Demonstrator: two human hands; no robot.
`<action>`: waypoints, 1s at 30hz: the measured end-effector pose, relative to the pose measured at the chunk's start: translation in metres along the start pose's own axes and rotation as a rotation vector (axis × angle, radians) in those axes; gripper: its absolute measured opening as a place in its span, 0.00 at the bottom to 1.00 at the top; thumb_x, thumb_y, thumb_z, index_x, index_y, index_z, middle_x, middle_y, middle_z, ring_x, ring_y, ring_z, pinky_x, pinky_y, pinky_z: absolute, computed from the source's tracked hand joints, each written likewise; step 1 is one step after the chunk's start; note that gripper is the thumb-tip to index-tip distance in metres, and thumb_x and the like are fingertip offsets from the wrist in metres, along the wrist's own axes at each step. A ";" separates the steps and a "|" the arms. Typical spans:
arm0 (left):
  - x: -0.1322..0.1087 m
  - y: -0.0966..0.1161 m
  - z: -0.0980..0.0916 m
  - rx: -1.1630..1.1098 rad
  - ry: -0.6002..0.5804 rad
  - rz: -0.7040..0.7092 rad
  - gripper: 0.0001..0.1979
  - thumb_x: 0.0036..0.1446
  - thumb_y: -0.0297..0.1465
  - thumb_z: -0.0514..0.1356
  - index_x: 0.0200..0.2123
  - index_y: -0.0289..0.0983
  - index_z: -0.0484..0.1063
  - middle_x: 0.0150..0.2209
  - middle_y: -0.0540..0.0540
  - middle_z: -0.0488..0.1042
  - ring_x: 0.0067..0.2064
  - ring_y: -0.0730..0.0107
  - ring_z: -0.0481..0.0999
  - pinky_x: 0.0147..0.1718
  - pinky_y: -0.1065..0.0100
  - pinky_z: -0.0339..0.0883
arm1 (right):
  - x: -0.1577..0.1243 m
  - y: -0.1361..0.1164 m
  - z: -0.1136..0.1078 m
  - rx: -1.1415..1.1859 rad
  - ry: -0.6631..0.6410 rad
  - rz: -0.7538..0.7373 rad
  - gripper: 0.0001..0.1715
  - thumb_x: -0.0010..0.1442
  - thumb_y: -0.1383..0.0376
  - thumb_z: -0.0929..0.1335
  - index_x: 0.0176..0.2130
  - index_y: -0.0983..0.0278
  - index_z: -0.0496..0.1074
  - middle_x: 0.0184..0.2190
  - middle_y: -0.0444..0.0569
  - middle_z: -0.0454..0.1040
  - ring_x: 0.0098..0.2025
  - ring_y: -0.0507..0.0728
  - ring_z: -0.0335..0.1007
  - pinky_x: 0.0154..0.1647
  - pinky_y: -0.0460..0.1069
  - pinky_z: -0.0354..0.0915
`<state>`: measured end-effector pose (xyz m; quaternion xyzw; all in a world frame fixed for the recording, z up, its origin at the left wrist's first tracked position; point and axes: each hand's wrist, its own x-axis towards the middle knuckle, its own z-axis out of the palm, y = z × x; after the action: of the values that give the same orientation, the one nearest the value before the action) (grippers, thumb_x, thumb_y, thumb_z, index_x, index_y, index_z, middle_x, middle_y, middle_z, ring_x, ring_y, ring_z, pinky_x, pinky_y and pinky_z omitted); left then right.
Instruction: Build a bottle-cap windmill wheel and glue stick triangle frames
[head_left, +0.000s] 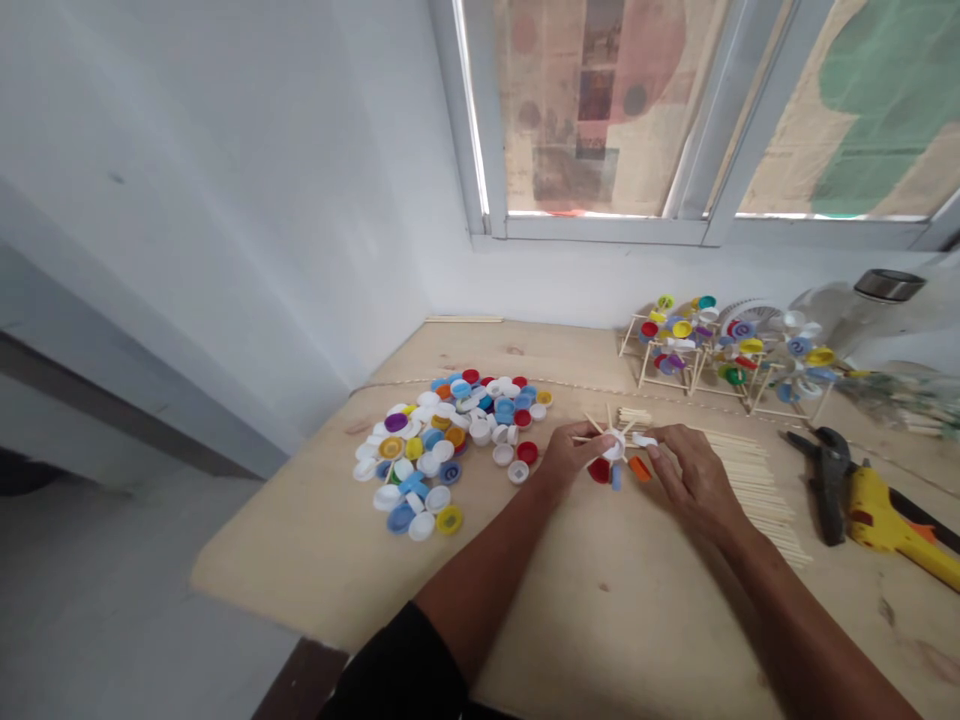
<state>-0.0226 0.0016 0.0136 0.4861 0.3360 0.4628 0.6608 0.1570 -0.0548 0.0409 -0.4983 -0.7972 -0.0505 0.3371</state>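
My left hand [571, 454] grips a small wheel of wooden sticks set around a white bottle cap [613, 446]. Red, blue and orange caps sit on its lower spokes, the orange cap [640, 468] facing my right hand. Between the fingertips of my right hand [694, 468] is a white cap [643, 440], held at the end of a right-hand spoke. Whether that cap touches the stick I cannot tell. Bare sticks point up and left from the hub. A bundle of short sticks [634, 416] lies just behind the wheel.
Loose coloured bottle caps [427, 465] are heaped on the left. Long wooden sticks [750, 480] lie right of my right hand, then pliers [829, 485] and a yellow glue gun [885, 515]. Several cap wheels on stick stands [671, 350] are at the back, near a bottle [885, 290].
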 end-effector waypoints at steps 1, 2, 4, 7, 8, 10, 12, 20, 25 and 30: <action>0.000 0.000 0.000 0.005 -0.003 0.001 0.18 0.36 0.42 0.68 0.27 0.32 0.77 0.24 0.47 0.74 0.28 0.71 0.71 0.29 0.71 0.62 | 0.000 0.001 0.000 -0.001 0.004 -0.008 0.11 0.63 0.62 0.59 0.42 0.61 0.68 0.36 0.50 0.74 0.38 0.57 0.68 0.39 0.53 0.61; 0.000 0.000 -0.001 0.010 -0.006 0.002 0.18 0.36 0.42 0.68 0.26 0.32 0.77 0.24 0.47 0.74 0.28 0.70 0.71 0.29 0.71 0.62 | 0.000 0.001 0.001 -0.005 0.012 -0.021 0.11 0.62 0.62 0.60 0.43 0.61 0.67 0.37 0.50 0.74 0.39 0.57 0.68 0.39 0.53 0.62; 0.001 -0.001 -0.001 0.019 -0.003 0.004 0.18 0.36 0.42 0.68 0.27 0.32 0.77 0.25 0.47 0.74 0.28 0.70 0.71 0.30 0.71 0.63 | 0.000 0.002 0.001 -0.011 0.035 -0.052 0.11 0.61 0.63 0.62 0.44 0.61 0.66 0.39 0.51 0.74 0.41 0.58 0.68 0.41 0.54 0.62; 0.000 -0.001 -0.002 0.011 0.007 0.002 0.18 0.37 0.41 0.68 0.27 0.32 0.77 0.25 0.46 0.75 0.28 0.69 0.72 0.29 0.70 0.63 | 0.001 0.003 0.000 -0.023 0.062 -0.083 0.14 0.58 0.64 0.64 0.46 0.61 0.65 0.45 0.52 0.72 0.47 0.59 0.67 0.45 0.55 0.62; 0.000 -0.001 -0.001 0.005 0.007 -0.002 0.18 0.37 0.41 0.68 0.28 0.32 0.77 0.25 0.46 0.75 0.28 0.70 0.72 0.29 0.70 0.63 | 0.001 0.003 0.000 -0.028 0.068 -0.084 0.15 0.58 0.65 0.65 0.46 0.61 0.65 0.46 0.53 0.71 0.48 0.60 0.66 0.45 0.55 0.62; 0.000 -0.001 -0.001 -0.009 -0.003 -0.011 0.18 0.37 0.40 0.69 0.28 0.32 0.77 0.25 0.46 0.76 0.28 0.70 0.72 0.29 0.71 0.63 | 0.002 0.003 -0.001 -0.037 0.071 -0.085 0.14 0.57 0.66 0.65 0.45 0.60 0.66 0.46 0.53 0.71 0.49 0.60 0.65 0.46 0.56 0.62; -0.001 0.000 -0.001 -0.018 -0.017 -0.018 0.17 0.37 0.40 0.69 0.28 0.32 0.78 0.25 0.47 0.76 0.27 0.71 0.72 0.30 0.71 0.63 | 0.003 0.004 -0.002 -0.039 0.065 -0.087 0.11 0.57 0.65 0.65 0.43 0.60 0.67 0.46 0.52 0.71 0.48 0.60 0.66 0.46 0.56 0.62; -0.001 0.000 -0.001 -0.015 -0.021 -0.029 0.16 0.37 0.38 0.69 0.29 0.33 0.78 0.26 0.48 0.76 0.28 0.71 0.72 0.30 0.71 0.62 | 0.004 0.006 -0.004 -0.026 0.059 -0.125 0.07 0.59 0.64 0.65 0.40 0.60 0.68 0.45 0.52 0.72 0.48 0.59 0.65 0.46 0.56 0.62; -0.002 -0.001 -0.002 -0.022 -0.032 -0.029 0.16 0.36 0.38 0.70 0.28 0.33 0.78 0.26 0.47 0.76 0.28 0.71 0.72 0.31 0.71 0.63 | 0.004 0.006 -0.005 0.028 0.033 -0.110 0.07 0.60 0.64 0.65 0.41 0.60 0.68 0.42 0.51 0.73 0.48 0.58 0.65 0.47 0.56 0.61; -0.001 -0.002 -0.003 -0.010 -0.035 -0.037 0.16 0.36 0.38 0.70 0.28 0.33 0.78 0.26 0.47 0.76 0.28 0.72 0.72 0.30 0.71 0.63 | 0.005 0.006 -0.006 0.074 -0.020 -0.104 0.06 0.60 0.65 0.64 0.40 0.61 0.68 0.40 0.51 0.73 0.46 0.58 0.66 0.46 0.55 0.61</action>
<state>-0.0249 0.0017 0.0109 0.4844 0.3308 0.4436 0.6776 0.1638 -0.0505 0.0472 -0.4436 -0.8268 -0.0334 0.3444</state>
